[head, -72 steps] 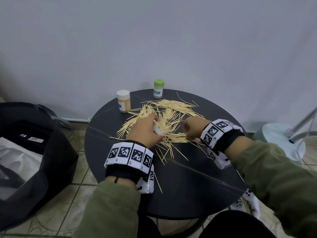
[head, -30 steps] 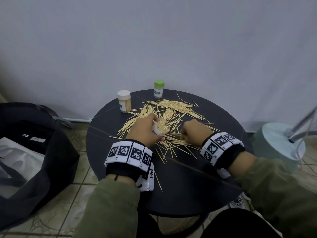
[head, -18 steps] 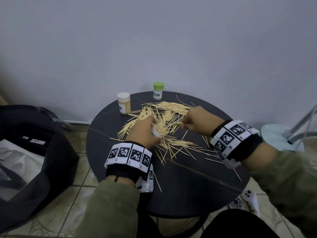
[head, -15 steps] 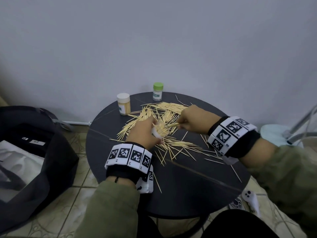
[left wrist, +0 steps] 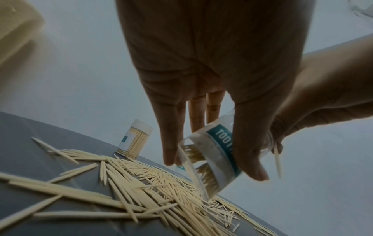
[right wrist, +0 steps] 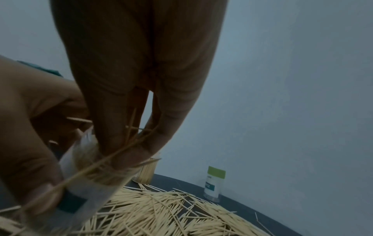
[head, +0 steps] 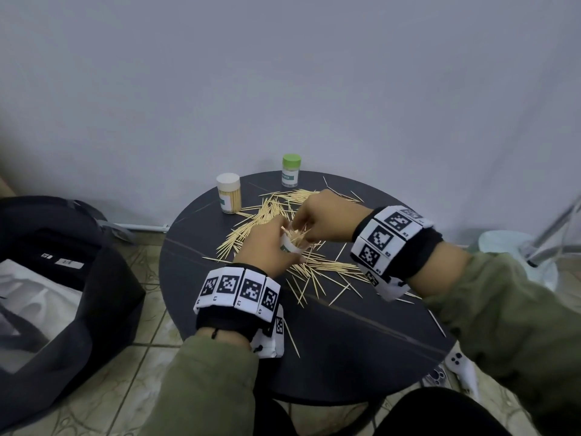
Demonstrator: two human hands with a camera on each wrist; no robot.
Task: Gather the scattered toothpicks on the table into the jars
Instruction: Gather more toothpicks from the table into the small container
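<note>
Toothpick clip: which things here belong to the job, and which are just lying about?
Job: scattered toothpicks; open jar in left hand; right hand feeding toothpicks in; white-lid jar; green-lid jar; table.

Lying about: black bag; fan base.

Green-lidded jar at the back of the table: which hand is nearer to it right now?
Right. The right hand is just in front of the green-lidded jar, at the open jar's mouth; the left hand, gripping that jar, sits nearer the person.

A black bag (head: 63, 278) sits on the tiled floor (head: 125, 388) left of the round dark desk (head: 345, 341). Right of the desk stands a pale round base (head: 515, 256) with metal tubes; a white controller (head: 460, 366) lies below the desk's right edge.
</note>
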